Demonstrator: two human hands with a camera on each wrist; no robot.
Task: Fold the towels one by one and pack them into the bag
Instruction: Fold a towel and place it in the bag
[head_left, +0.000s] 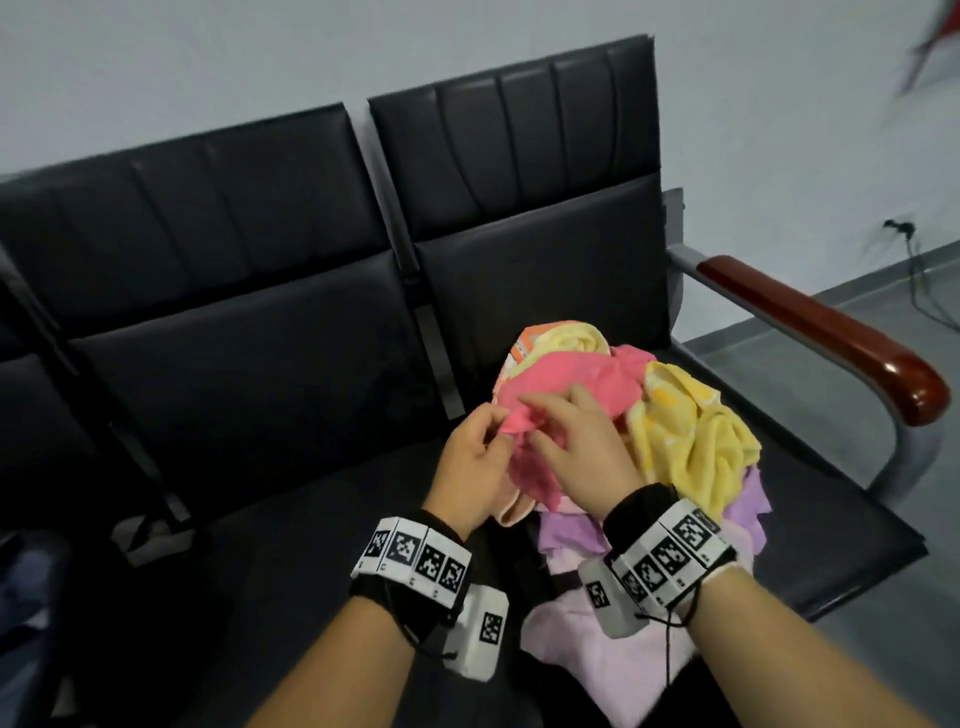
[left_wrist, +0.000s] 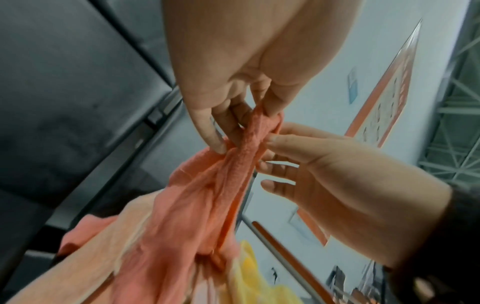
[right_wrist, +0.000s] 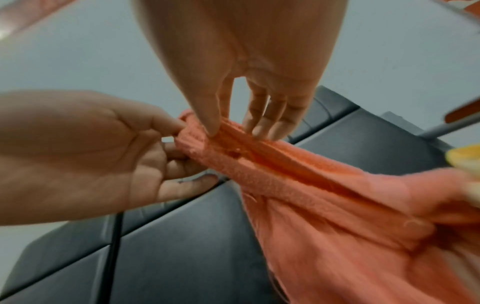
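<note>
A pile of towels lies on the right seat of a black bench. On top is a crumpled pink towel. My left hand pinches its near bunched end, seen close in the left wrist view. My right hand sits just beside it, thumb and fingers nipping the same ridge of the pink towel in the right wrist view. Yellow towels, a purple one and a pale pink one lie around. An orange-and-white printed edge shows behind the pile; whether it is the bag is unclear.
The left seat of the bench holds nothing. A metal armrest with a brown wooden top bounds the right seat. Grey floor and a wall socket with a cable lie beyond it.
</note>
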